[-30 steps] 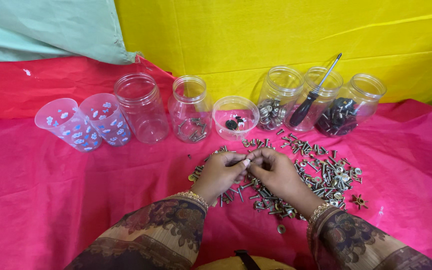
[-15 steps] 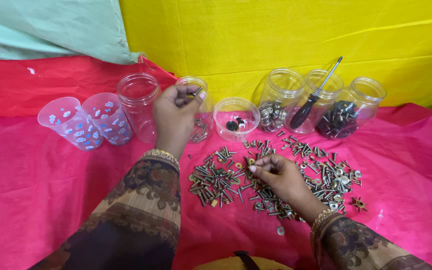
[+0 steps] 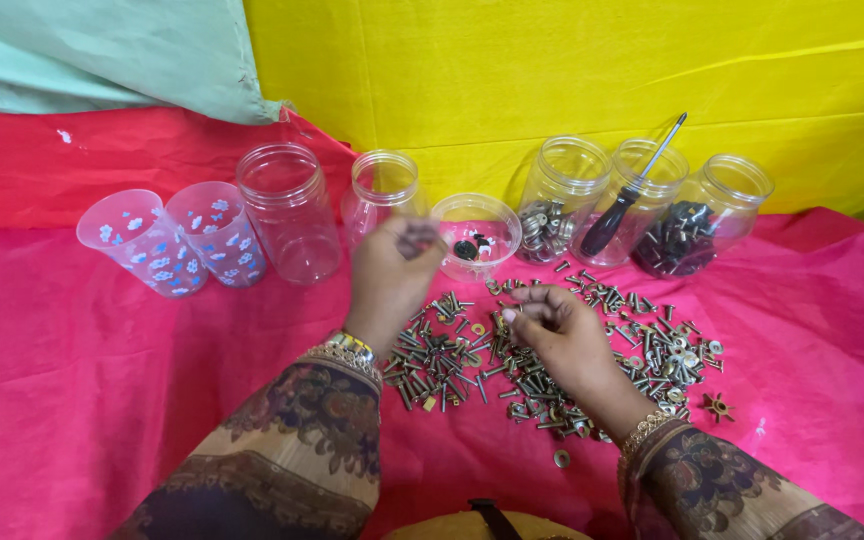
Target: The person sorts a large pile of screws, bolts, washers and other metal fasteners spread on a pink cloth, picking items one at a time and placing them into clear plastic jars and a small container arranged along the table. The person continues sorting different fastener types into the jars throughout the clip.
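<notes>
A heap of metal screws, bolts and washers [image 3: 592, 345] lies on the pink cloth [image 3: 102, 380]. My right hand [image 3: 562, 335] rests on the heap, its fingers curled around a small piece I cannot make out. My left hand [image 3: 392, 275] is raised and blurred in front of a clear jar [image 3: 382, 195], fingers pinched together; whether anything is between them does not show. A shallow clear bowl [image 3: 477, 232] with a few dark parts stands just right of that hand.
Two patterned plastic cups [image 3: 167, 240] and a tall clear jar [image 3: 287, 210] stand at the left. Three tilted jars [image 3: 642, 205] at the right hold hardware, one with a screwdriver [image 3: 632, 190]. A small star-shaped part [image 3: 717, 407] lies apart. Yellow cloth hangs behind.
My left hand went from the heap up to the jar's mouth, and has now drawn back and lower, toward the heap. My right hand has stayed on the screws.
</notes>
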